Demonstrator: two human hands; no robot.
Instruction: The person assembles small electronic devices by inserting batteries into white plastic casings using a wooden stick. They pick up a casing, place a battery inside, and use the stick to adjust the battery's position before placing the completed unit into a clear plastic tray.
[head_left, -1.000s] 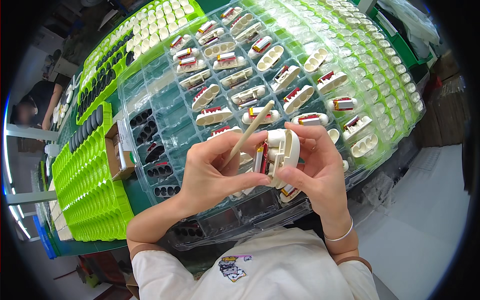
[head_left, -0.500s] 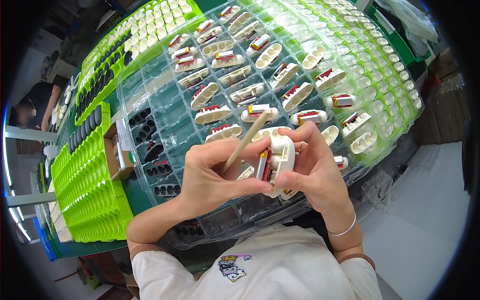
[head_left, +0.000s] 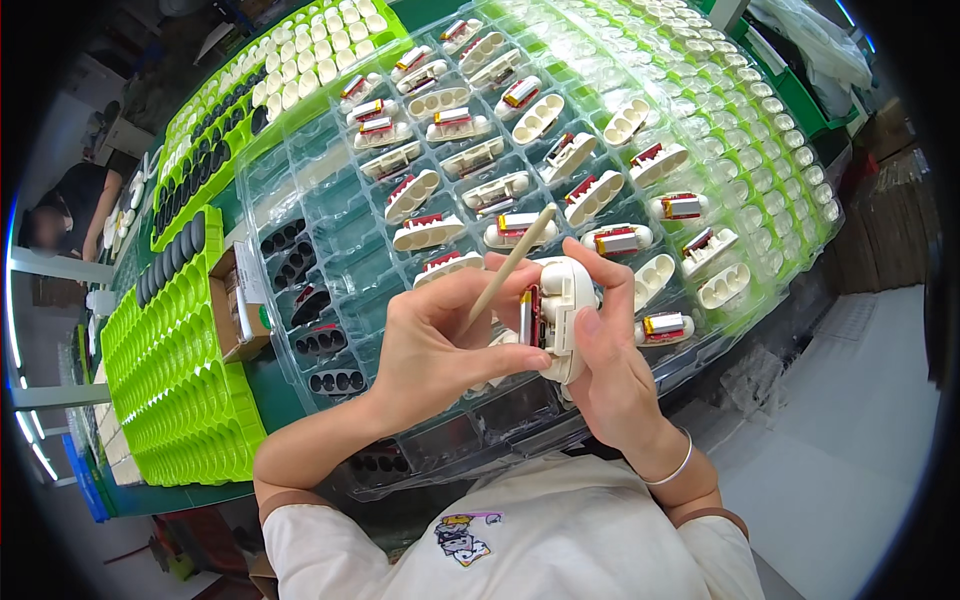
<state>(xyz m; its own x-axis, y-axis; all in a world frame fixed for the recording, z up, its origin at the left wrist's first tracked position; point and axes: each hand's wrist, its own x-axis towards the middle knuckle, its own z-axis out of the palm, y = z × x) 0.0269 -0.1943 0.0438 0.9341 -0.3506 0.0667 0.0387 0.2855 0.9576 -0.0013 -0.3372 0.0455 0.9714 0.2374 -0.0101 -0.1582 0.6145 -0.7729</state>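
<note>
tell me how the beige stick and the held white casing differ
The beige stick is slim and straight; the white casing is broader and rounded.
The stick looks plain, while the casing carries a red-and-silver part.
The stick is in the left hand alone; the casing sits between left and right hand.
Both are above the clear tray.

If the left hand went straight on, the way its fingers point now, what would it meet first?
The left hand would likely meet the held case first, seemingly touching it; the right hand lies beyond. Depth is unclear.
</note>
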